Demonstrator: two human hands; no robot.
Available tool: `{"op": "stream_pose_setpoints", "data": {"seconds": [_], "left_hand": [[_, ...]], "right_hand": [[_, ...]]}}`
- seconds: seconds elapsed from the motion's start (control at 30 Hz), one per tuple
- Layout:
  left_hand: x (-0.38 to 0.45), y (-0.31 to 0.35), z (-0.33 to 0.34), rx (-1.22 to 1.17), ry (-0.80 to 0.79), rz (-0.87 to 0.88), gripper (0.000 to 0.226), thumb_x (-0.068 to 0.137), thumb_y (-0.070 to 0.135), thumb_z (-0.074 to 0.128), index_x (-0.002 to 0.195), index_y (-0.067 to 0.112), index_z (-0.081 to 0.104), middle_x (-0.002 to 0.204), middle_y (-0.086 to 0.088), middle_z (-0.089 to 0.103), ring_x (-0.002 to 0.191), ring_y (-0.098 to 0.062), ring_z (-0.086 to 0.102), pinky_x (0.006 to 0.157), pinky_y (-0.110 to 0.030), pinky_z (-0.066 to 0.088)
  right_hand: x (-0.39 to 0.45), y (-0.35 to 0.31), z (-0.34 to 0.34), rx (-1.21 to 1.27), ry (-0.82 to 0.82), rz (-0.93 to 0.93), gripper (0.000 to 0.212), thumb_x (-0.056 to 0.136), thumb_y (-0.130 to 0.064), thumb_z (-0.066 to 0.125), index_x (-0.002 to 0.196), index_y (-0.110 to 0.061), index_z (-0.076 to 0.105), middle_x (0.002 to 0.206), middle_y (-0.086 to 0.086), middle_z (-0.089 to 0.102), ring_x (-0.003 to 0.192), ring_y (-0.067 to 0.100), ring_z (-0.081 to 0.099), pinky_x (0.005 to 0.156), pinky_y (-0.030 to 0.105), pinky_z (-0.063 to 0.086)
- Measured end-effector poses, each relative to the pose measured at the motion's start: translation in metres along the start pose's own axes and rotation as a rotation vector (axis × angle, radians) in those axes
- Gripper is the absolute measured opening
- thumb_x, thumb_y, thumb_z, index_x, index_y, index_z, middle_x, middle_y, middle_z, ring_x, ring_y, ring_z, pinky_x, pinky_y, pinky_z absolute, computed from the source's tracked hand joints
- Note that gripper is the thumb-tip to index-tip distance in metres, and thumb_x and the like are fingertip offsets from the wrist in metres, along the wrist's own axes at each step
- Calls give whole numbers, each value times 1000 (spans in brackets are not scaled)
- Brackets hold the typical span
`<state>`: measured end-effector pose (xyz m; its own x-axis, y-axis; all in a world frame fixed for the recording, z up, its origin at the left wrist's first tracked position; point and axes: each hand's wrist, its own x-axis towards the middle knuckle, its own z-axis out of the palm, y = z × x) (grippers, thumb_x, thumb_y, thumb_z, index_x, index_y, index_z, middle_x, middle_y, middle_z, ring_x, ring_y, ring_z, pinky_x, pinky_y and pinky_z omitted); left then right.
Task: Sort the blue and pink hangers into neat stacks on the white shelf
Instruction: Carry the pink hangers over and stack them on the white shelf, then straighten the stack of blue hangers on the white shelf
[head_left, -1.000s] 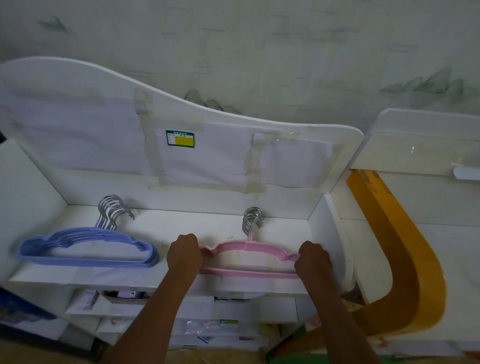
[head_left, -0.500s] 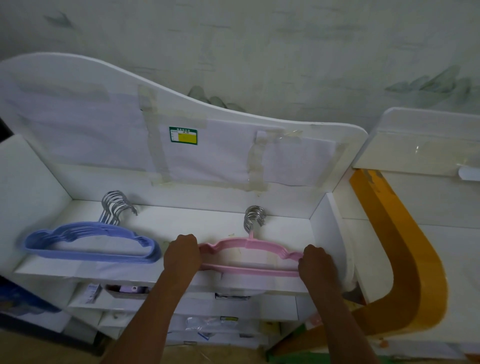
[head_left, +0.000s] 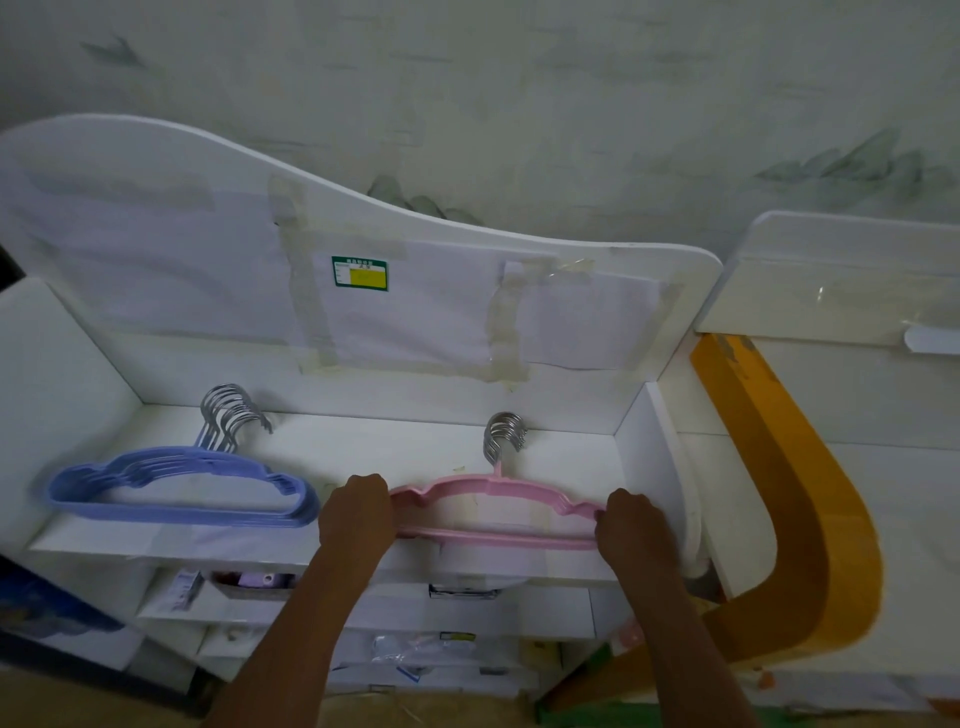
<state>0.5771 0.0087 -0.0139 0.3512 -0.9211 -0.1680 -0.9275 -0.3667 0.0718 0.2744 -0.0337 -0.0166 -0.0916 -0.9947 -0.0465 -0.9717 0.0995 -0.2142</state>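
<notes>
So the pink hangers (head_left: 496, 506) are stacked flat on the right half of the white shelf (head_left: 415, 452), metal hooks (head_left: 503, 434) bunched together and pointing toward the back panel. Both hands are on that stack: the left hand (head_left: 357, 512) grips the left end with its fingers curled around the plastic, and the right hand (head_left: 631, 525) grips the right end the same way, knuckles up. The stack looks pretty well lined up, edges mostly flush.

Over on the left half of the same shelf sit the blue hangers (head_left: 182, 491), also lying flat in a pile, well apart from the pink ones. Their hooks (head_left: 231, 415) fan out a bit, so that pile is slightly staggered.

The back panel has sheets of white paper (head_left: 405, 312) taped on with wide tape, plus a small green and yellow label (head_left: 360, 274). Below the shelf there are lower shelves with some small packets and bits, too dim to make out. An orange curved panel (head_left: 800, 493) sits off to the right.
</notes>
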Motion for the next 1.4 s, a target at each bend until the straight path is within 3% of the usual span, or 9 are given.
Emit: {"op": "stream_pose_setpoints", "data": {"seconds": [0.13, 0.3, 0.5, 0.7, 0.83, 0.9, 0.97, 1.17, 1.4], "left_hand": [[4, 1, -4, 11, -28, -20, 21, 93, 9, 47, 105, 9, 64, 104, -7, 68, 97, -23, 68, 78, -26, 52], [6, 0, -5, -36, -30, -35, 19, 95, 11, 46, 104, 5, 62, 104, -11, 67, 99, -28, 67, 80, -31, 52], [7, 0, 0, -70, -49, -46, 17, 95, 12, 51, 109, 7, 60, 107, -9, 66, 100, -24, 66, 80, -28, 52], [9, -10, 8, -182, -99, -46, 19, 93, 20, 57, 101, 5, 65, 95, -11, 70, 84, -24, 71, 71, -29, 58], [2, -21, 14, -389, -13, -26, 42, 97, 45, 52, 113, 7, 63, 107, -9, 70, 95, -25, 67, 75, -30, 49], [-9, -24, 13, -520, 71, 5, 45, 96, 44, 54, 126, 11, 58, 117, -6, 66, 103, -23, 63, 84, -33, 50], [-23, -22, 10, -628, 205, 72, 40, 95, 36, 59, 128, 13, 58, 120, -3, 63, 105, -20, 60, 88, -33, 49], [-77, -10, -1, -900, 401, 220, 33, 88, 20, 70, 120, 22, 62, 112, 9, 65, 104, -8, 60, 91, -32, 49], [-126, -26, -1, -785, 397, 126, 34, 88, 28, 68, 121, 27, 58, 112, 11, 59, 104, -4, 55, 87, -29, 48]], "right_hand": [[5, 2, -4, -8, -12, -4, 17, 95, -29, 61, 97, -14, 67, 70, -6, 53, 63, 11, 56, 60, 23, 44], [11, 3, -7, -32, -41, -47, 20, 93, -33, 65, 98, -13, 67, 71, -6, 51, 64, 11, 54, 61, 23, 42], [10, 1, -5, -45, -46, -56, 21, 94, -31, 64, 101, -12, 67, 78, -1, 62, 66, 11, 60, 63, 23, 47], [6, 7, -3, -16, -46, -61, 24, 96, -37, 60, 100, -15, 68, 74, -6, 57, 67, 9, 59, 62, 22, 44], [1, 8, -10, 99, -51, -93, 26, 99, -35, 54, 111, -15, 64, 88, -4, 64, 74, 9, 59, 66, 23, 44], [-2, 9, -15, 253, -51, -138, 31, 98, -31, 56, 125, -17, 58, 114, 0, 67, 95, 14, 63, 80, 26, 48], [-8, 9, -20, 427, -61, -228, 37, 96, -30, 59, 131, -21, 53, 126, -3, 61, 108, 11, 58, 87, 26, 45], [-32, 5, -27, 542, -40, -438, 37, 95, -35, 61, 130, -27, 53, 123, -11, 59, 109, 4, 55, 96, 25, 46], [-55, -7, -22, 483, -23, -600, 35, 94, -38, 60, 126, -25, 54, 117, -12, 57, 110, 6, 52, 98, 27, 43]]}}
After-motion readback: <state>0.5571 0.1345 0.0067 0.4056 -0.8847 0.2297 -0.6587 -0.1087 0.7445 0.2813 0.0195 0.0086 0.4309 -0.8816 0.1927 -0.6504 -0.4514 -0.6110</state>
